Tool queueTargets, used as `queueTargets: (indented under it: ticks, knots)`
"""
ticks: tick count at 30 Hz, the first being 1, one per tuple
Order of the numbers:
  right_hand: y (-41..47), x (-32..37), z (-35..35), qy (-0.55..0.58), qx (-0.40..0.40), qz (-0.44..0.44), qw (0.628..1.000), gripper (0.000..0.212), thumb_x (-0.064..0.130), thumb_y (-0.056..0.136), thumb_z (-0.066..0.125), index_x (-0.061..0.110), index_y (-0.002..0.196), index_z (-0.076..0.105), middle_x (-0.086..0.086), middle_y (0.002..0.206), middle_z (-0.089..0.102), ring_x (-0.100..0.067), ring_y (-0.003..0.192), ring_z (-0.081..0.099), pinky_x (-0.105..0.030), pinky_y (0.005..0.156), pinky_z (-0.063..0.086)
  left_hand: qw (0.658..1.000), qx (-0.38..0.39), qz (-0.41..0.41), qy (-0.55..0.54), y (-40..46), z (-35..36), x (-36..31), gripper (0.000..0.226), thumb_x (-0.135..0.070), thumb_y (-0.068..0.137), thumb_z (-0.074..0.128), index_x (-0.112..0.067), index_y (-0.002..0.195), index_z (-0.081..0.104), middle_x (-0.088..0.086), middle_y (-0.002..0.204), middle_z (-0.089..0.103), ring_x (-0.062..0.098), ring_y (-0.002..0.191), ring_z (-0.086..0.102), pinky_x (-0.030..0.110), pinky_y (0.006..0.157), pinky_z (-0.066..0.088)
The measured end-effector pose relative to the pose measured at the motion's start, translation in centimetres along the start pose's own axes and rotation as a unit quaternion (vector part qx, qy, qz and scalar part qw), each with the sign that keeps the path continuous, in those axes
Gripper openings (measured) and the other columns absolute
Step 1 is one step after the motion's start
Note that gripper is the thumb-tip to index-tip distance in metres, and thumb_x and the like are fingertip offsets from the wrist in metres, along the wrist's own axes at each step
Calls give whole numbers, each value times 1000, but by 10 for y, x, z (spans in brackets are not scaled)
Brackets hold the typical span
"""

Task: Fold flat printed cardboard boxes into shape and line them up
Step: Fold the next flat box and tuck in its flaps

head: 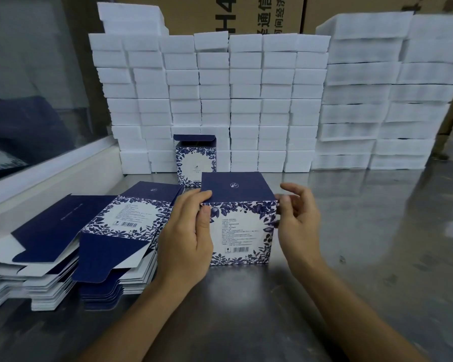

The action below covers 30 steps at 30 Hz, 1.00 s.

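Observation:
A folded box (242, 231), white with blue leaf print and a dark blue top, stands on the metal table in front of me. My left hand (187, 239) grips its left edge, thumb on the front face, fingers on the top corner. At the box's right edge my right hand (297, 220) has its fingers spread, and whether the fingertips touch the corner I cannot tell. A second folded box (196, 162) stands farther back with its dark blue lid flap up. Two stacks of flat printed boxes (110, 239) lie at my left.
A wall of stacked white foam blocks (246, 100) runs across the back of the steel table (364, 231). Brown shipping cartons (246, 14) rise behind it. A white ledge and glass panel (37, 100) border the left side.

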State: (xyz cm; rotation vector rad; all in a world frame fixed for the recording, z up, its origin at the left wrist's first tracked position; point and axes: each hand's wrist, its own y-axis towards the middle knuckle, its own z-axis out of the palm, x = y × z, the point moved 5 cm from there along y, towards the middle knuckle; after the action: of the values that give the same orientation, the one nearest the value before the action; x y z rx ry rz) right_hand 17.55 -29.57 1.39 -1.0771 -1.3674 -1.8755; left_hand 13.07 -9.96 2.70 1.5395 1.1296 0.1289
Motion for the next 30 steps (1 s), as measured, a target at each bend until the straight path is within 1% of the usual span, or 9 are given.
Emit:
queueTargets:
  ticks: [7,9,11,13,16,20,23,27,30]
  knots:
    - [0,-19,0,-6,98,87,991,86,43,80,73,45,149,22,1,134,52,-5,109,64,-14,77,53,998,2,-53,-23,1,-5,14,36,-29,100,34,-21,126,58,-2,93,63,26,84,63,24,65,41]
    - [-1,-19,-1,-6,114,86,990,104,52,68,76,51,150,12,1,133,52,-5,104,66,-9,66,52,994,45,-80,-65,-1,1,19,42,-44,96,39,-37,136,48,-8,130,56,13,122,54,26,92,44]
    - [-3,-16,2,-23,119,66,990,109,55,63,79,56,146,7,-2,126,55,-8,99,67,-14,66,54,985,92,-100,-102,-4,7,20,62,-65,86,42,-53,144,24,-15,162,13,-5,146,10,24,113,15]
    - [-6,-11,5,-37,115,32,992,114,53,61,83,56,144,6,-4,117,56,-7,87,68,-17,65,55,980,126,-98,-119,-6,14,19,84,-76,77,44,-55,147,3,-20,162,-13,-10,144,-13,23,112,0]
    - [-11,-6,12,-49,129,-18,990,123,52,60,89,51,150,6,0,116,55,-1,85,69,-15,65,55,971,161,-107,-143,-9,22,19,91,-74,78,50,-53,148,-5,-16,164,1,1,149,-1,37,122,10]
    - [-16,0,20,-6,165,-18,986,87,76,76,62,63,145,11,2,114,51,-9,72,67,-28,61,59,976,111,-135,-127,-7,18,31,61,-60,89,50,-58,142,20,-45,127,43,-26,113,40,26,102,38]
    - [-11,3,23,32,141,27,989,42,71,87,27,74,128,16,-6,102,55,-12,53,57,-28,51,54,980,60,-153,-114,-6,10,40,50,-42,95,48,-56,138,27,-32,104,58,-11,91,54,25,80,39]
    - [-12,6,23,32,136,38,989,38,62,91,30,75,125,21,4,78,59,-20,48,54,-31,47,52,984,76,-124,-99,-5,9,37,49,-34,97,40,-67,131,29,-43,97,55,-13,85,55,3,76,38]
    - [-12,8,20,37,128,49,990,43,58,94,33,67,133,21,8,72,64,-21,44,57,-29,44,53,981,85,-114,-133,-4,9,36,41,-34,96,38,-64,124,38,-29,98,60,2,84,60,18,75,48]
